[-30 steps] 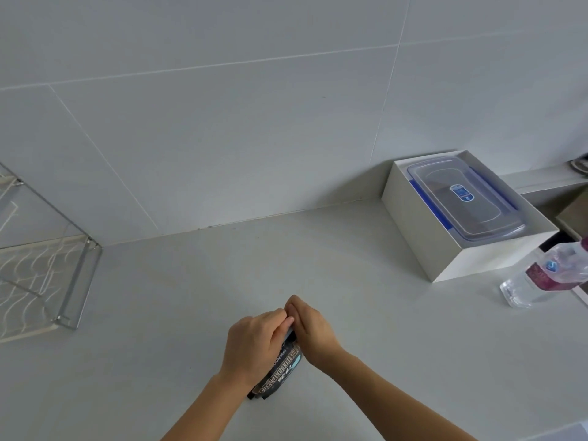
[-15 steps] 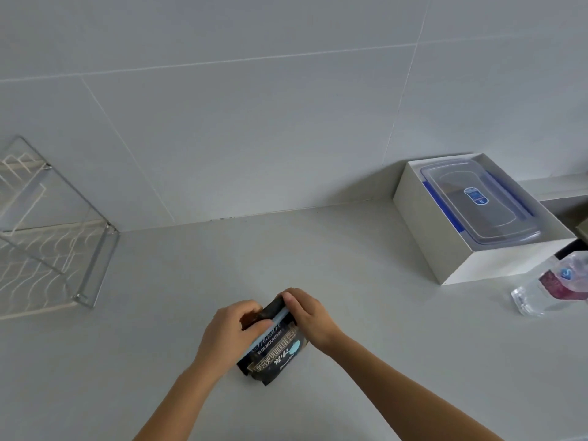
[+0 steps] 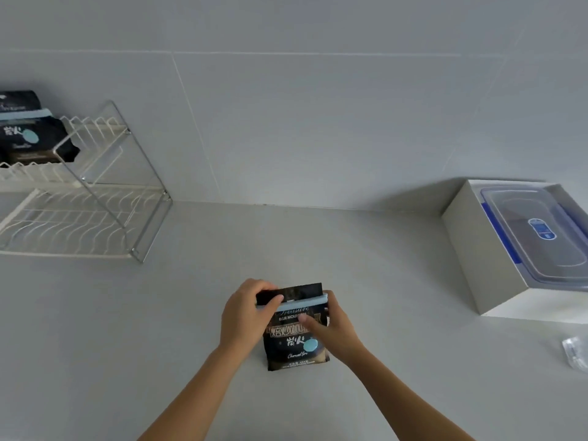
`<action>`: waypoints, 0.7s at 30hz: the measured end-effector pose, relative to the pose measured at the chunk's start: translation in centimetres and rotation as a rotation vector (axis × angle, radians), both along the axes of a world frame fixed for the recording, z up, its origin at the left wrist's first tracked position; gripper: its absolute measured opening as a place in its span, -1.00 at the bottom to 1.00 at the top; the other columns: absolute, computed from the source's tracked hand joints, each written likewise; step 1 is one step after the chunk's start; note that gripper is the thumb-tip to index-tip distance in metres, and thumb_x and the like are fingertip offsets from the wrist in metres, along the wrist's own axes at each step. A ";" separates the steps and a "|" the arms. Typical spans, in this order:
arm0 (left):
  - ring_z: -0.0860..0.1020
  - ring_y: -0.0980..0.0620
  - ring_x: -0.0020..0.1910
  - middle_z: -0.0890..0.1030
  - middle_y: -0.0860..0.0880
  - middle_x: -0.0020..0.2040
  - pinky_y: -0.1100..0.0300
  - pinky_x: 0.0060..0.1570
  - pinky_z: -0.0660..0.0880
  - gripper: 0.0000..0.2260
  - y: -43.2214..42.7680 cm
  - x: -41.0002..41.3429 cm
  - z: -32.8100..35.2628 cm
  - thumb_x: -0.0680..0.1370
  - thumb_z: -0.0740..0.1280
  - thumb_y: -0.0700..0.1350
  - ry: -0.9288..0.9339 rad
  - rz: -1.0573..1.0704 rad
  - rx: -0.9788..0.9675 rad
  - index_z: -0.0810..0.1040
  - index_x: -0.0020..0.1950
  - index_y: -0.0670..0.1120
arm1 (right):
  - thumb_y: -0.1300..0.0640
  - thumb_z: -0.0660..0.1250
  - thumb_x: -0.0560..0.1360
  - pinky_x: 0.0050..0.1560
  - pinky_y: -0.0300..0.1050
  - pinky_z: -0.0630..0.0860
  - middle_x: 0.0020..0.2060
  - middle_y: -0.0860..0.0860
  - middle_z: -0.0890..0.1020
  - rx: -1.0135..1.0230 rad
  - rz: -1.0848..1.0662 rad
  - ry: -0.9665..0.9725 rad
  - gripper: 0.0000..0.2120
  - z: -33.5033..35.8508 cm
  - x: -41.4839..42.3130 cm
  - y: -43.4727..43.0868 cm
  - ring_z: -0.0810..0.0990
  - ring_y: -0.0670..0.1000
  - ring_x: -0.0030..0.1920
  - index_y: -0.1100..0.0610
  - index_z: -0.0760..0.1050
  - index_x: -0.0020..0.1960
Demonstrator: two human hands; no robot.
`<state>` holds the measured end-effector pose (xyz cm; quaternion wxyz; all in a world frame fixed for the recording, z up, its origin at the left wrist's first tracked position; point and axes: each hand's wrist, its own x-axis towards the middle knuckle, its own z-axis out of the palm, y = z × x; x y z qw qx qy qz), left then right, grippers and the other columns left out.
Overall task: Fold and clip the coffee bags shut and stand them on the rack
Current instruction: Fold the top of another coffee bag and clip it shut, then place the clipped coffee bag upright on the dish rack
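Observation:
A black coffee bag (image 3: 297,343) stands upright on the grey counter, low in the middle of the view. A light blue clip (image 3: 302,302) runs across its folded top. My left hand (image 3: 246,313) grips the bag's upper left corner with the thumb over the clip's left end. My right hand (image 3: 334,326) holds the bag's right side, thumb pressed on the front just under the clip. A second black coffee bag (image 3: 30,132) with a blue clip stands on the upper tier of the white wire rack (image 3: 105,218) at the far left.
A white open box (image 3: 477,249) holding a clear lidded container with blue clasps (image 3: 537,230) sits at the right against the tiled wall. A clear plastic bottle end (image 3: 576,353) shows at the right edge. Bare counter lies between the bag and the rack.
The bag has been raised from tilted under my hands to upright with the blue clip across its top. The view has swung left, bringing the rack and its bag into sight.

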<state>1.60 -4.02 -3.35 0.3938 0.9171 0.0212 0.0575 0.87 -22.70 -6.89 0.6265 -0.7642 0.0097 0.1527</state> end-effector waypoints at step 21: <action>0.57 0.12 -0.02 0.55 -0.03 0.12 0.33 -0.27 0.47 -0.79 11.9 0.0 1.3 0.53 0.30 -0.12 0.404 0.061 -0.601 0.43 0.16 -0.04 | 0.14 0.44 0.43 -0.28 -0.16 0.63 0.05 -0.04 0.58 0.143 -0.157 0.175 -0.52 3.7 2.1 11.4 0.66 -0.03 -0.08 -0.06 0.28 0.24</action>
